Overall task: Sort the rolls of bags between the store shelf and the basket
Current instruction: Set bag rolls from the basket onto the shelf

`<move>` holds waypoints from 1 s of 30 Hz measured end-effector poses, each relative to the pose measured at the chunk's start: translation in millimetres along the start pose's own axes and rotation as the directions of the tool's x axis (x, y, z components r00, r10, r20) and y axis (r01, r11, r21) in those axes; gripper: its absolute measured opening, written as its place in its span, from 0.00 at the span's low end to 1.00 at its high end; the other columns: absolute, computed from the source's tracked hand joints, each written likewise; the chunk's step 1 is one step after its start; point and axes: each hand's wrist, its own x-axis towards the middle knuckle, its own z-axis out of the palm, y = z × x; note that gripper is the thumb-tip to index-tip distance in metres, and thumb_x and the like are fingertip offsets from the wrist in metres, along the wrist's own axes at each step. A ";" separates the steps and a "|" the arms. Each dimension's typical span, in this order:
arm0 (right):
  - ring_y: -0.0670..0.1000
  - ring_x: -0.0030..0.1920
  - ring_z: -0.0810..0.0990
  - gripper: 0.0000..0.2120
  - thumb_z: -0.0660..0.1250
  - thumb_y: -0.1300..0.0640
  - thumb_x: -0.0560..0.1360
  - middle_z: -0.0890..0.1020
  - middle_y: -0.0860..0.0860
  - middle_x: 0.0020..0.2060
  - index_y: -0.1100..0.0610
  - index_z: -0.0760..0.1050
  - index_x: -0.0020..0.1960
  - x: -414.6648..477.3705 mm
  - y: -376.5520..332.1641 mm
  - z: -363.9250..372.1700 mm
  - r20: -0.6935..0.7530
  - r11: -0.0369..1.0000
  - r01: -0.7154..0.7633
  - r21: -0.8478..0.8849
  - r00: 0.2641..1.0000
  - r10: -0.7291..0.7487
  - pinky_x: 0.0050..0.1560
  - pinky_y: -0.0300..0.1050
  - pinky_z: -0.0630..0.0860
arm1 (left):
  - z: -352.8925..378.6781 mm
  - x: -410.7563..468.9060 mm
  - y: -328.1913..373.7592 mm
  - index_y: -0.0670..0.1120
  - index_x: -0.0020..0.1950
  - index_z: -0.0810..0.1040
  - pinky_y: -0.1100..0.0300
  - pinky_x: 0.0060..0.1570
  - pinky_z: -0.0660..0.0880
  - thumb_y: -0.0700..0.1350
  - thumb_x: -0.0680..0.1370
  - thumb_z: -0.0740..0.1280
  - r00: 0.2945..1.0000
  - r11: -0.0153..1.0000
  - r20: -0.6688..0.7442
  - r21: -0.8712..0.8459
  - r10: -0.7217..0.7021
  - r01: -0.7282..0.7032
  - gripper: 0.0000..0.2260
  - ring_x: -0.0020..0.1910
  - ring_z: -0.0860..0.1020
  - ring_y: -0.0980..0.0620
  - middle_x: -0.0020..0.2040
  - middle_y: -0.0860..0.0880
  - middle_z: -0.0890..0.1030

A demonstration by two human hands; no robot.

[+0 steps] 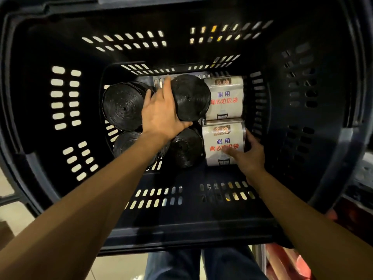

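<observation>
The far black roll (191, 98) stood on edge at the bottom of the basket (60, 47), flat face up towards the camera. The left hand (161, 114) grasped it, thumb hooked under its near edge, fingers running up its left side. Just to its right lay the far white-wrapped roll (225, 98), label up with blue and red print, touching the black one. Right below that was the near white-wrapped roll (222, 138) with the same label. The right hand (251, 156) grasped it, fingers curled round its right end, thumb across the printed front.

Left of the left hand sat a big black roll (121, 106) against the basket's left side. Two near black rolls (187, 148) sat beneath the left forearm, the left one partly hidden by it. Dark slotted walls rose all around the rolls. Outside the rim, pale floor tiles (18, 215) showed at the left and blue jeans (173, 265) below.
</observation>
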 end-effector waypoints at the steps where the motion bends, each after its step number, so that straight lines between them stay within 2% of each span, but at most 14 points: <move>1: 0.53 0.63 0.75 0.35 0.76 0.64 0.66 0.76 0.52 0.63 0.50 0.68 0.69 -0.7 -1.3 -1.3 0.008 1.000 -0.001 0.004 1.000 0.001 0.55 0.49 0.77 | 1.9 -0.8 -1.4 0.42 0.77 0.43 0.53 0.75 0.48 0.66 0.65 0.71 1.000 0.997 0.020 0.073 0.012 -0.013 0.55 0.68 0.69 0.46 0.65 0.42 0.72; 2: 0.53 0.62 0.75 0.34 0.75 0.65 0.66 0.76 0.52 0.63 0.51 0.68 0.69 -1.6 -2.8 -2.8 0.013 1.000 0.003 0.007 1.000 -0.003 0.53 0.47 0.76 | 3.2 -1.6 -2.0 0.42 0.77 0.41 0.50 0.75 0.48 0.69 0.65 0.69 0.999 0.990 0.026 0.136 0.026 -0.029 0.56 0.68 0.68 0.45 0.65 0.41 0.72; 5: 0.53 0.60 0.77 0.30 0.75 0.64 0.66 0.78 0.52 0.59 0.52 0.72 0.66 -4.7 -5.4 -4.7 0.008 0.999 -0.008 0.035 1.000 0.008 0.54 0.48 0.77 | 3.2 -3.3 -2.4 0.43 0.77 0.45 0.39 0.72 0.41 0.75 0.63 0.63 1.000 0.960 -0.005 0.278 0.030 -0.027 0.56 0.68 0.66 0.43 0.64 0.42 0.73; 8: 0.52 0.58 0.78 0.27 0.76 0.63 0.66 0.80 0.51 0.56 0.52 0.74 0.63 -6.9 -5.8 -4.9 -0.007 0.999 -0.018 0.036 1.000 0.018 0.55 0.50 0.78 | 2.7 -5.0 -1.6 0.43 0.77 0.48 0.32 0.68 0.40 0.74 0.63 0.64 1.000 0.964 0.005 0.266 -0.019 0.017 0.54 0.71 0.63 0.44 0.67 0.43 0.70; 10: 0.51 0.57 0.79 0.26 0.75 0.63 0.66 0.81 0.51 0.55 0.53 0.75 0.62 -8.3 -6.5 -4.7 -0.009 0.999 -0.003 0.032 1.000 0.004 0.56 0.51 0.78 | 3.6 -6.6 -2.1 0.44 0.77 0.49 0.34 0.70 0.41 0.71 0.64 0.67 0.999 0.983 -0.002 0.181 -0.045 0.045 0.52 0.71 0.63 0.45 0.69 0.44 0.68; 13: 0.47 0.53 0.77 0.27 0.75 0.65 0.67 0.80 0.49 0.53 0.55 0.74 0.64 -10.0 -7.5 -4.5 -0.021 0.999 0.007 0.049 1.000 -0.006 0.51 0.43 0.77 | 3.6 -8.3 -3.3 0.44 0.76 0.52 0.38 0.72 0.39 0.67 0.64 0.71 0.995 0.992 -0.046 0.084 -0.087 0.091 0.51 0.72 0.62 0.47 0.70 0.44 0.67; 19: 0.48 0.53 0.78 0.26 0.74 0.64 0.68 0.81 0.54 0.56 0.55 0.74 0.64 -10.2 -6.0 -2.7 -0.045 0.999 0.016 0.041 0.999 -0.014 0.49 0.42 0.77 | 0.7 -9.2 -6.3 0.43 0.76 0.51 0.39 0.72 0.39 0.71 0.61 0.70 0.990 0.982 -0.014 0.129 -0.141 0.141 0.54 0.75 0.55 0.47 0.74 0.43 0.62; 23: 0.53 0.58 0.79 0.26 0.75 0.63 0.68 0.80 0.54 0.57 0.54 0.73 0.64 -9.2 -5.4 -3.5 -0.045 1.000 0.012 0.008 0.999 -0.012 0.56 0.52 0.78 | 1.5 -10.0 -6.8 0.44 0.77 0.49 0.40 0.72 0.37 0.71 0.62 0.69 0.992 0.988 -0.007 0.086 -0.129 0.129 0.55 0.76 0.53 0.48 0.75 0.43 0.60; 24: 0.53 0.58 0.79 0.26 0.75 0.63 0.68 0.80 0.54 0.58 0.54 0.73 0.64 -9.6 -6.2 -3.2 -0.046 1.000 0.010 -0.008 0.999 -0.010 0.56 0.52 0.78 | 1.6 -10.7 -7.1 0.44 0.77 0.48 0.40 0.72 0.37 0.70 0.63 0.69 0.992 0.990 -0.009 0.071 -0.123 0.123 0.54 0.76 0.52 0.49 0.76 0.44 0.59; 27: 0.54 0.60 0.77 0.26 0.74 0.62 0.68 0.79 0.55 0.59 0.56 0.72 0.65 -12.8 -11.9 -2.5 -0.068 0.997 0.016 -0.081 0.997 -0.022 0.53 0.44 0.75 | -0.8 -14.0 -10.4 0.46 0.77 0.51 0.45 0.73 0.38 0.66 0.66 0.70 0.993 0.993 -0.061 -0.061 -0.102 0.098 0.49 0.77 0.52 0.50 0.76 0.47 0.59; 30: 0.55 0.62 0.76 0.26 0.73 0.62 0.70 0.78 0.55 0.61 0.57 0.71 0.66 -22.7 -24.0 0.4 -0.148 0.983 0.019 -0.181 0.988 -0.046 0.52 0.43 0.73 | -12.3 -24.4 -13.6 0.47 0.76 0.57 0.50 0.76 0.47 0.58 0.70 0.72 0.993 0.972 -0.090 -0.230 -0.079 0.056 0.41 0.75 0.56 0.50 0.75 0.48 0.63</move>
